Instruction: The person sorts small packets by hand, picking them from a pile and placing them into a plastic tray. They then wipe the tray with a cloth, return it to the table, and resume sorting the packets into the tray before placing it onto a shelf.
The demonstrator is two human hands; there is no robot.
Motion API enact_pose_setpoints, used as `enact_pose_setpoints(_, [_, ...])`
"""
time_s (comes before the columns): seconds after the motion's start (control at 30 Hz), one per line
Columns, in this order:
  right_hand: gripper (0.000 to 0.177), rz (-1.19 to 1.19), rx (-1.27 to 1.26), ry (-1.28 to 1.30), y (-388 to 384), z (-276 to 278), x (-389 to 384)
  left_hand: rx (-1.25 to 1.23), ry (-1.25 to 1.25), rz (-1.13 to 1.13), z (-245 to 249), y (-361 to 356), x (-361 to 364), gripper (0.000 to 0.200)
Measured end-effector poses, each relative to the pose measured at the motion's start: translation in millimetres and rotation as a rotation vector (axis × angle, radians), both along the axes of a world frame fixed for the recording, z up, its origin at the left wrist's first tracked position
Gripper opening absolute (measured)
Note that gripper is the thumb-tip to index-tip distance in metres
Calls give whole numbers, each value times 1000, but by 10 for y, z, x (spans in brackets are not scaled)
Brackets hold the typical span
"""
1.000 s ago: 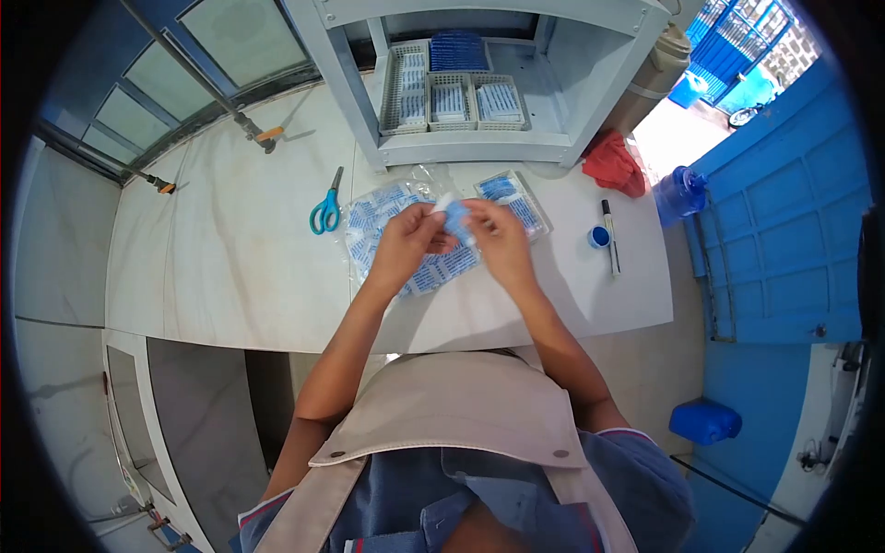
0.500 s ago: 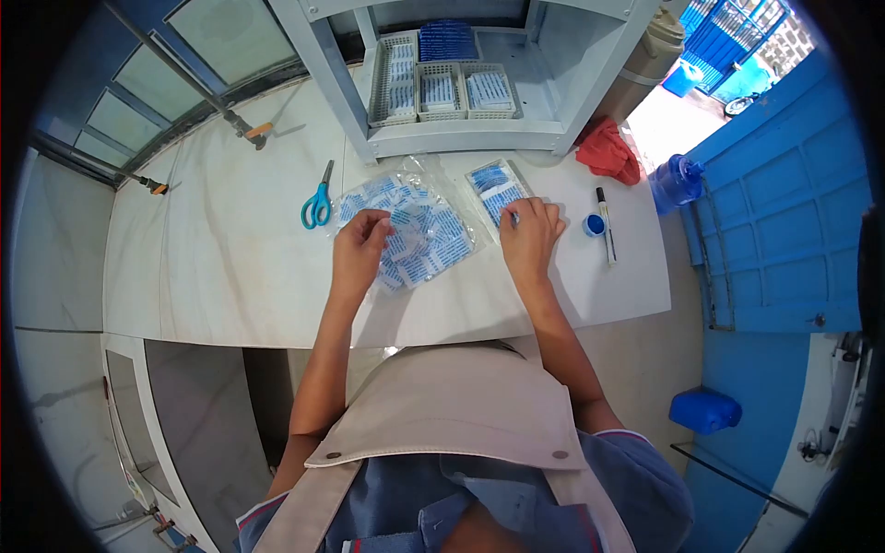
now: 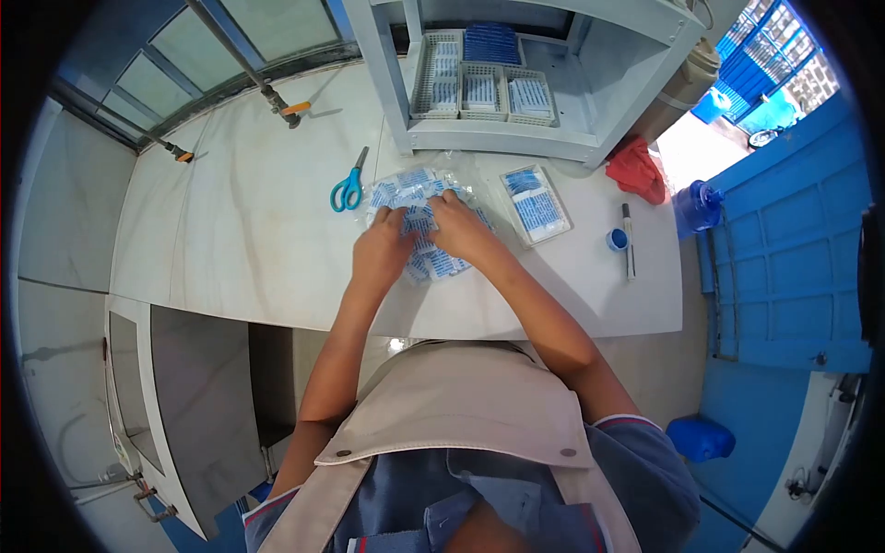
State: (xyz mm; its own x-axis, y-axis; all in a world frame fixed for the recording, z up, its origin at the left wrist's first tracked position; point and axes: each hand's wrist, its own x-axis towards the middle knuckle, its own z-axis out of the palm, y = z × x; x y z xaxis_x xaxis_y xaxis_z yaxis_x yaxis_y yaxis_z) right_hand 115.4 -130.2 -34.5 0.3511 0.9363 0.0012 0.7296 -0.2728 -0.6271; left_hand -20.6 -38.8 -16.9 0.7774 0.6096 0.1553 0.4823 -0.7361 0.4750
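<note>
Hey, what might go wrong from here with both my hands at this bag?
The scissors lie close beside the plastic bag, so pulling it left could push them. The right hand could bump the nearby tray if it swings right. Tugging the clear plastic could perhaps shift the packets inside.

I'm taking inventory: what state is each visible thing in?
Clear plastic bag: holds blue-printed white packets, left hand and right hand on it
Teal-handled scissors: closed
Pale rectangular tray: holds similar packets
Black-and-white marker: lying flat
Red cloth: crumpled
Blue panelled door: open
</note>
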Motion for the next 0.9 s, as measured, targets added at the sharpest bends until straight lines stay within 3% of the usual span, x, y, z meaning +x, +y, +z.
enact_pose_setpoints(0.07, [34, -58, 87, 73, -3, -70, 2, 39, 91, -10, -28, -97, 45, 43])
enact_pose_setpoints(0.17, [29, -128, 117, 224, 55, -188, 126, 18, 104, -20, -60, -96, 118, 47])
enact_pose_setpoints(0.4, [24, -199, 117, 168, 123, -269, 158, -74, 148, 31, -40, -46, 224, 41])
enact_pose_setpoints(0.53, [16, -170, 124, 455, 113, -105, 210, -70, 125, 33, -174, 51, 223, 34])
enact_pose_setpoints(0.6, [13, -168, 51, 559, 67, -16, 197, -16, -157, 17, -179, 90, 159, 24])
enact_pose_setpoints(0.63, [12, -197, 108, 592, 60, -18, 191, -15, -156, 19, -125, 95, 117, 24])
enact_pose_setpoints(0.7, [11, -227, 164, 625, 46, -36, 206, -362, -249, 128, 2, 100, 30, 19])
enact_pose_setpoints(0.8, [13, -180, 357, 650, 44, -132, 245, -514, -327, 137, 23, 136, -50, 19])
enact_pose_setpoints(0.87, [12, -181, 675, 375, 76, -254, 278, -499, -345, 188, 54, 89, -64, 18])
enact_pose_setpoints(0.9, [12, -176, 676, 373, 72, -206, 259, -488, -356, 232, 89, 48, -49, 18])
